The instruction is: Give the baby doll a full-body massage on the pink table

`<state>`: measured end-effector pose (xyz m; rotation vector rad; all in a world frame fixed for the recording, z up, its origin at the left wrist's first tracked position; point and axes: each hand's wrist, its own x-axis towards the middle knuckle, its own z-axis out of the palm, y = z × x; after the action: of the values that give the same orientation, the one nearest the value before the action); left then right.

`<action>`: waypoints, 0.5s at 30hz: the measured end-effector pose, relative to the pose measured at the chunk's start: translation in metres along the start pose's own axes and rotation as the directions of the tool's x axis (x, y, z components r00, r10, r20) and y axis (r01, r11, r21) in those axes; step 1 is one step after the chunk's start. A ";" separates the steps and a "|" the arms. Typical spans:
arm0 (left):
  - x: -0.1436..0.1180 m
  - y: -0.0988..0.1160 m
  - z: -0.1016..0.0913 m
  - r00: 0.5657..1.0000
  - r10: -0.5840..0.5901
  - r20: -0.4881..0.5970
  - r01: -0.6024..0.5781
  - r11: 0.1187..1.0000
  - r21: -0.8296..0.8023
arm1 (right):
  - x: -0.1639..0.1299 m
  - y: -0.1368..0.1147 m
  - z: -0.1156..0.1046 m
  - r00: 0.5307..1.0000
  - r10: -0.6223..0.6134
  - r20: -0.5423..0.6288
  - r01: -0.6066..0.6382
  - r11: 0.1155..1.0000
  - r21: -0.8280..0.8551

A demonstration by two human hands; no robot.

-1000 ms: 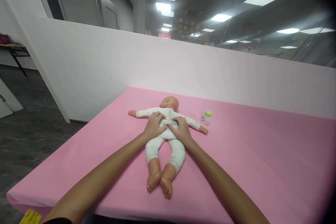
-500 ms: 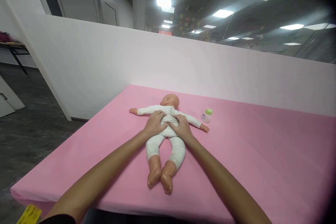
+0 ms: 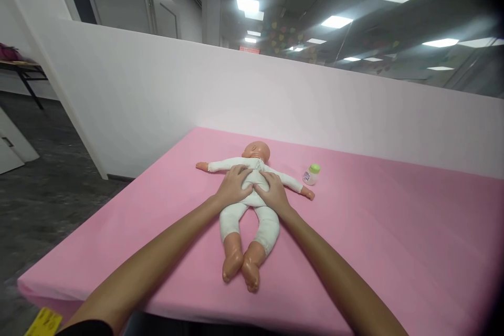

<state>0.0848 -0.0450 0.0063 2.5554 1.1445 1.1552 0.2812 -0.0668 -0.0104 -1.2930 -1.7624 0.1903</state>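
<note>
Head view, figure: a pink padded table [image 3: 394, 252], the largest surface, runs from the near left corner to a white partition wall [image 3: 165, 94] along its far edge. A baby doll [image 3: 252, 205] in a white bodysuit lies face-up at the table's middle, head toward the far side, arms spread left and right, bare feet crossed at the near end.

Both hands rest on the doll's torso. The left hand [image 3: 233, 186] lies on the left side of the chest, fingers curled and pressing into the fabric; the right hand [image 3: 271, 191] mirrors it on the right side, thumb tips nearly meeting at the midline. Neither hand is closed around anything; each is partly bent, with the cloth bunched lightly under its fingertips.

Judged from this pose, the handling goes best with even pressure from both sides, the palms kept flat and the doll kept square on the table so that the head does not roll.

One container is present: a small feeding bottle [image 3: 311, 174] with a green cap, lying tilted just beyond the doll's right-side hand. Its contents cannot be made out.
</note>
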 end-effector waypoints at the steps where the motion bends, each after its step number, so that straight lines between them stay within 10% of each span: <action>1: 0.001 -0.001 0.000 1.000 0.001 0.007 -0.001 1.000 -0.010 | 0.001 -0.001 -0.001 1.000 0.008 0.011 -0.008 1.000 0.007; 15: -0.003 0.002 0.003 0.995 -0.014 -0.100 0.015 1.000 0.000 | -0.004 -0.007 0.000 0.995 -0.067 -0.072 0.064 0.997 -0.046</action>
<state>0.0864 -0.0478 0.0036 2.5112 1.1823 1.2925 0.2762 -0.0730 -0.0081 -1.2558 -1.7518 0.0667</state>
